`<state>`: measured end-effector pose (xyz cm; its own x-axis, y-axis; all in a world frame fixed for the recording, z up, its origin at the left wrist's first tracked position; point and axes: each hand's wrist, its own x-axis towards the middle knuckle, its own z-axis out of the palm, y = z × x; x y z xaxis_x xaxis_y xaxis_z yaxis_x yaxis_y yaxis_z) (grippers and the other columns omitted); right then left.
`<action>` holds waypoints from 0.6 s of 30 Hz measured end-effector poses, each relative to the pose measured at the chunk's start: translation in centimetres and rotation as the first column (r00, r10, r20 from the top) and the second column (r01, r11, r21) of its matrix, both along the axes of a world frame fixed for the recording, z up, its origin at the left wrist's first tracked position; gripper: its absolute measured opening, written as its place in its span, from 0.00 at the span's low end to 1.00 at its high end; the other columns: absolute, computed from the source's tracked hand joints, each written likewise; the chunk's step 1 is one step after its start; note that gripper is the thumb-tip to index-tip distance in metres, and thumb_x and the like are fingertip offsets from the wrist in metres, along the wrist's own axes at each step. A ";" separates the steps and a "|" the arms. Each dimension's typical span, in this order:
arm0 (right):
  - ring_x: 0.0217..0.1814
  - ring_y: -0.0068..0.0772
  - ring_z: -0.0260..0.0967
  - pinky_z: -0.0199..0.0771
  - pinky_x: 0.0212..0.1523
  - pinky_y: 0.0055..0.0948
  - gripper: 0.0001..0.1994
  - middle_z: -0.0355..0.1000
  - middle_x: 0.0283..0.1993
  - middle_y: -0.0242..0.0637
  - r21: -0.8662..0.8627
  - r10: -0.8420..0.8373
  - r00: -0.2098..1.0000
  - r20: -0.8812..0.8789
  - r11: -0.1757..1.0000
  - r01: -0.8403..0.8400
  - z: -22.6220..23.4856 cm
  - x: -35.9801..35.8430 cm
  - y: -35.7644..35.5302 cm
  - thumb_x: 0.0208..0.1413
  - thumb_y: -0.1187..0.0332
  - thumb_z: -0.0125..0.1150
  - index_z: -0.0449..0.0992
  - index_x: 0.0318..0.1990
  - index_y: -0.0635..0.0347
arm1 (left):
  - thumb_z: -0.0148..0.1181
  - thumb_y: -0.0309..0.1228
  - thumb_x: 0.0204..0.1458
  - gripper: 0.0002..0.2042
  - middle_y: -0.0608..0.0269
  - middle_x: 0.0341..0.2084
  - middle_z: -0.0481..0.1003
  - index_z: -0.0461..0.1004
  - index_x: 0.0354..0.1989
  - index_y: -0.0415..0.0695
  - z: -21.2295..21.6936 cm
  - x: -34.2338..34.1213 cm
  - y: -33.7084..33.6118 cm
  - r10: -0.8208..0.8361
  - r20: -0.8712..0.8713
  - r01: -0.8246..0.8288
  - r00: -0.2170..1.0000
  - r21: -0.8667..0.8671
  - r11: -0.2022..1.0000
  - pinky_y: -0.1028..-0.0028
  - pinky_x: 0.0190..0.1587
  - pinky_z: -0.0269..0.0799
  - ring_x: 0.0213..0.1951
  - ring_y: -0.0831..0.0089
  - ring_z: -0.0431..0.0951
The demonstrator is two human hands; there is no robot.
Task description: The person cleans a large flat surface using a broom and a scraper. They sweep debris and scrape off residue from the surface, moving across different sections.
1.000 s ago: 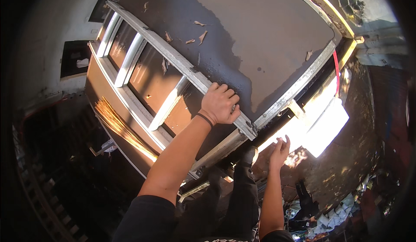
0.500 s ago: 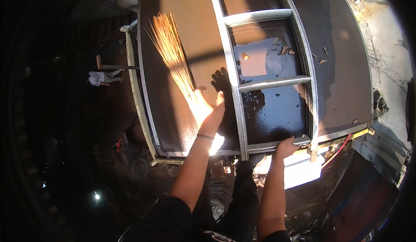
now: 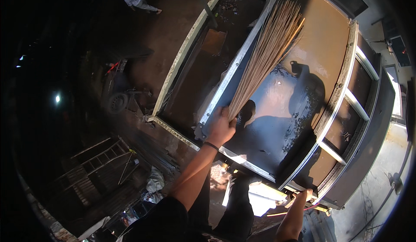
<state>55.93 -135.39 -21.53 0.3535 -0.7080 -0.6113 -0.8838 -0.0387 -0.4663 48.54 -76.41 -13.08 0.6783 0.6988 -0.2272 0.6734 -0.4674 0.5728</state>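
A stick broom (image 3: 268, 53), a bundle of long thin tan sticks, is in my left hand (image 3: 222, 127). My fingers wrap its narrow lower end, and its bristles fan up and to the right, over the left side of a wet brown panel (image 3: 329, 55). The palm is close to the panel's near left corner. At lower right, my right hand (image 3: 303, 194) is at the near end of a pale ladder-like frame (image 3: 331, 152) on the panel. Its fingers are partly hidden there, seemingly closed on the frame's end.
A pale beam (image 3: 184, 60) runs left of the panel, with a dark gap between. A person (image 3: 136, 0) is on the ground at far upper left. Below left are a wheel (image 3: 117, 102) and a ladder (image 3: 104, 157). A pale wall (image 3: 381, 177) stands at right.
My view has turned, so the panel and frame now slant to the right. The broom has swung from pointing up-left to up-right, and my left hand is nearer the panel's left edge.
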 end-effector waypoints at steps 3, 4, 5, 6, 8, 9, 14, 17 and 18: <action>0.60 0.53 0.72 0.72 0.60 0.49 0.32 0.75 0.57 0.52 -0.015 0.034 0.999 -0.033 0.999 -0.035 0.1 -0.4 0.0 0.68 0.48 0.45 0.68 0.64 0.71 | 0.67 0.27 0.53 0.25 0.40 0.46 0.76 0.69 0.60 0.38 3.7 -8.8 9.7 0.078 0.045 -0.082 0.996 0.074 0.994 0.54 0.52 0.74 0.50 0.38 0.77; 0.60 0.53 0.72 0.72 0.60 0.49 0.32 0.74 0.58 0.52 -0.025 0.047 0.998 -0.035 0.999 -0.047 0.3 -0.1 -0.2 0.68 0.48 0.44 0.68 0.64 0.71 | 0.66 0.31 0.54 0.26 0.36 0.44 0.78 0.67 0.61 0.41 4.1 -11.5 12.2 0.140 -0.002 -0.139 0.990 0.048 0.989 0.48 0.48 0.75 0.46 0.36 0.78; 0.60 0.53 0.72 0.72 0.60 0.49 0.32 0.74 0.58 0.52 -0.034 0.050 0.998 -0.037 0.998 -0.052 0.4 0.1 -0.4 0.68 0.48 0.44 0.68 0.64 0.71 | 0.66 0.32 0.55 0.26 0.35 0.38 0.80 0.67 0.62 0.43 6.0 -13.0 14.2 0.197 -0.102 -0.191 0.975 0.059 0.980 0.48 0.45 0.76 0.44 0.36 0.79; 0.60 0.53 0.72 0.72 0.60 0.49 0.32 0.74 0.58 0.52 -0.024 0.061 0.997 -0.050 0.998 -0.062 0.2 -0.1 0.1 0.68 0.47 0.44 0.68 0.64 0.71 | 0.66 0.32 0.55 0.27 0.36 0.35 0.80 0.66 0.63 0.44 6.5 -16.4 16.7 0.210 -0.122 -0.192 0.970 0.146 0.971 0.49 0.44 0.76 0.42 0.35 0.79; 0.61 0.52 0.72 0.72 0.60 0.50 0.33 0.74 0.58 0.52 -0.023 0.083 0.995 -0.061 0.996 -0.085 0.2 0.4 0.3 0.68 0.46 0.44 0.68 0.65 0.71 | 0.66 0.31 0.55 0.30 0.37 0.39 0.81 0.65 0.67 0.45 7.5 -20.5 19.9 0.264 -0.240 -0.212 0.934 0.222 0.952 0.49 0.46 0.77 0.45 0.38 0.80; 0.61 0.52 0.71 0.72 0.60 0.50 0.33 0.74 0.59 0.52 -0.025 0.100 0.992 -0.076 0.994 -0.102 0.2 0.6 0.5 0.68 0.46 0.44 0.67 0.65 0.70 | 0.65 0.31 0.55 0.31 0.38 0.41 0.81 0.64 0.68 0.48 8.2 -22.1 20.7 0.265 -0.313 -0.192 0.912 0.246 0.950 0.50 0.47 0.77 0.46 0.39 0.80; 0.62 0.52 0.71 0.72 0.59 0.51 0.35 0.73 0.60 0.52 -0.047 0.128 0.987 -0.093 0.990 -0.133 0.8 0.6 0.0 0.68 0.44 0.43 0.67 0.65 0.70 | 0.60 0.30 0.59 0.33 0.38 0.45 0.80 0.59 0.72 0.69 5.5 -18.5 17.8 0.252 -0.285 -0.240 0.925 0.077 0.968 0.50 0.52 0.76 0.50 0.39 0.78; 0.63 0.51 0.70 0.72 0.59 0.51 0.35 0.73 0.60 0.52 -0.046 0.152 0.983 -0.104 0.986 -0.158 0.7 0.8 0.0 0.68 0.43 0.43 0.66 0.66 0.70 | 0.58 0.31 0.60 0.35 0.36 0.48 0.76 0.55 0.75 0.74 -0.3 -14.1 14.9 0.093 -0.280 -0.069 0.956 0.095 0.993 0.50 0.52 0.76 0.48 0.36 0.79; 0.63 0.51 0.70 0.72 0.59 0.51 0.36 0.73 0.60 0.52 -0.052 0.153 0.983 -0.100 0.986 -0.159 0.9 0.9 -0.5 0.69 0.42 0.43 0.66 0.66 0.70 | 0.57 0.32 0.61 0.35 0.36 0.47 0.76 0.53 0.75 0.74 -1.5 -11.4 13.9 0.063 -0.318 -0.036 0.946 0.091 0.995 0.51 0.52 0.77 0.46 0.39 0.80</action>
<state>56.80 -135.90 -20.61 0.4045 -0.6847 -0.6063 -0.9051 -0.2046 -0.3727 37.17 -62.53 -14.61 0.5432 0.7553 -0.3666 0.8385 -0.4655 0.2834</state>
